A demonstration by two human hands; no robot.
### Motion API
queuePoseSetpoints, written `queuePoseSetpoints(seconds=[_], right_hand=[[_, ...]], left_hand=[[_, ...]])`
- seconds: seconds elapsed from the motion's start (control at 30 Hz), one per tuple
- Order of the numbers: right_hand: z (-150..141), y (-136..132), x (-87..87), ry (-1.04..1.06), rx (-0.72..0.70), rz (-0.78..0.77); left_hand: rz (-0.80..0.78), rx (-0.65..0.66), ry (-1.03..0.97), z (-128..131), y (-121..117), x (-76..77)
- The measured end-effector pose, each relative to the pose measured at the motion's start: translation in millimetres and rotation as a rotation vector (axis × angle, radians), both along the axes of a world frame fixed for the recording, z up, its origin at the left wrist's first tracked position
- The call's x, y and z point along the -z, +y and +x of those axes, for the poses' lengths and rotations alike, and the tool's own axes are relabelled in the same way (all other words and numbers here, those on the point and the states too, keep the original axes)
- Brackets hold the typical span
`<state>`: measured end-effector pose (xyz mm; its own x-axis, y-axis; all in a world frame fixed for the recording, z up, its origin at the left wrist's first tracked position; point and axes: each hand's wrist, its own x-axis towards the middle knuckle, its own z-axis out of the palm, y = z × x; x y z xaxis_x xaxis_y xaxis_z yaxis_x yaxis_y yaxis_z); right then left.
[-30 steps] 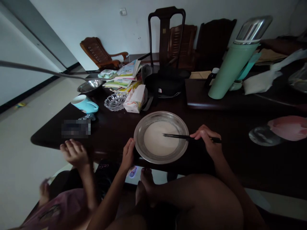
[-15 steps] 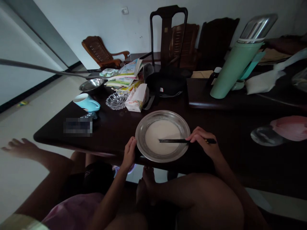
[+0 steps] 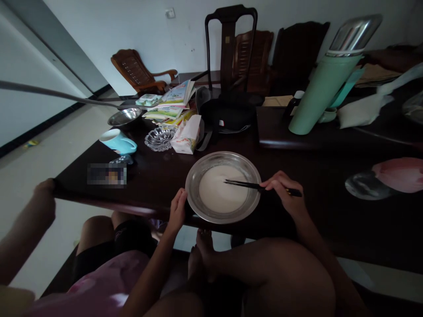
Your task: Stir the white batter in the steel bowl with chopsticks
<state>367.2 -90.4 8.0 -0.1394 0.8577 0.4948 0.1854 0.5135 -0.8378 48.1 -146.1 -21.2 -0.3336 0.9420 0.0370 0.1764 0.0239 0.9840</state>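
A round metal bowl (image 3: 191,189) rests on the dark wooden table close to its front edge. White, milky batter (image 3: 214,193) fills its bottom. My left hand (image 3: 178,206) grips the bowl's left rim, fingers on the outer side. In my right hand (image 3: 284,189), at the bowl's right side, is a pair of dark chopsticks (image 3: 246,184). Their tips reach into the batter near its middle, slightly apart from each other.
Behind the bowl stand a tissue pack (image 3: 187,136), a glass dish (image 3: 160,138) and a stack of books (image 3: 172,105). A blue mug (image 3: 118,141) is at left. A green thermos (image 3: 325,94) rises at back right, with a pink cap (image 3: 398,175) nearer. Another person's hand (image 3: 44,187) touches the table's left corner.
The chopstick tips have moved slightly right and farther from me in the batter, and have parted. The other person's limb at left has shifted to the table corner. My left hand stays put.
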Motion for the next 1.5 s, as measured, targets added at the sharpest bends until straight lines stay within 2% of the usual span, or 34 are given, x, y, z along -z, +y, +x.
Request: queuePoseSetpoints(seconds=[0.1, 0.2, 0.27, 0.37, 0.43, 0.53, 0.6, 0.7, 0.77, 0.87, 0.93, 1.03, 1.1, 1.2, 1.27, 1.4, 1.5], right_hand=[[0.5, -1.0, -0.3, 0.043, -0.047, -0.012], [-0.7, -1.7, -1.6, -0.065, -0.144, 0.002], [-0.6, -1.7, -1.8, -0.08, -0.089, 0.007], [0.8, -1.5, -1.2, 0.017, 0.013, -0.003], [1.0, -1.5, -1.0, 0.026, -0.048, -0.012], [-0.2, -1.2, -1.5, -0.073, -0.165, -0.002], [-0.1, -0.9, -1.1, -0.084, -0.119, 0.009], [1.5, -0.8, 0.7, 0.034, -0.018, 0.01], [1.7, -0.9, 1.2, 0.069, -0.057, 0.004], [0.0, -1.1, -0.3, -0.039, -0.162, -0.006], [-0.8, -1.1, -1.7, -0.084, -0.128, -0.006], [-0.4, -1.4, -2.5, -0.013, -0.018, -0.008], [-0.5, -1.6, -2.7, 0.014, -0.044, -0.014], [-2.0, -1.5, -2.8, -0.057, -0.145, -0.009], [-2.2, -1.1, -2.1, -0.081, -0.116, -0.004], [0.6, -0.1, 1.4, 0.041, 0.0, -0.016], [0.3, -0.1, 2.5, -0.002, -0.114, -0.02]], left_hand=[[0.01, 0.011, -0.008, -1.5, 0.9, 1.7], [0.004, 0.001, -0.023, -1.4, 0.6, 2.6], [0.003, -0.003, -0.017, -0.9, 0.3, 2.4], [0.005, -0.006, 0.008, -0.1, 0.1, 1.2], [0.007, -0.008, 0.018, 0.3, -0.1, 0.3], [-0.001, -0.018, 0.016, 1.1, -0.9, -0.5], [-0.007, -0.021, 0.013, 1.5, -1.5, -0.7], [-0.004, -0.016, 0.012, 1.6, -1.8, -0.3], [0.005, -0.013, 0.003, 1.5, -1.6, 0.2], [0.021, -0.007, -0.012, 1.0, -1.3, 1.3], [0.022, 0.0, -0.021, 0.4, -1.2, 2.1], [0.002, 0.002, -0.025, -1.0, -0.9, 3.1], [-0.015, 0.001, -0.018, -2.0, -0.4, 4.0], [-0.015, 0.006, -0.01, -3.5, 0.7, 6.0], [-0.002, 0.009, -0.015, -4.2, 1.3, 7.6], [0.014, 0.019, -0.018, -4.7, 1.2, 9.0], [0.025, 0.027, -0.015, -5.1, 0.8, 9.2]])
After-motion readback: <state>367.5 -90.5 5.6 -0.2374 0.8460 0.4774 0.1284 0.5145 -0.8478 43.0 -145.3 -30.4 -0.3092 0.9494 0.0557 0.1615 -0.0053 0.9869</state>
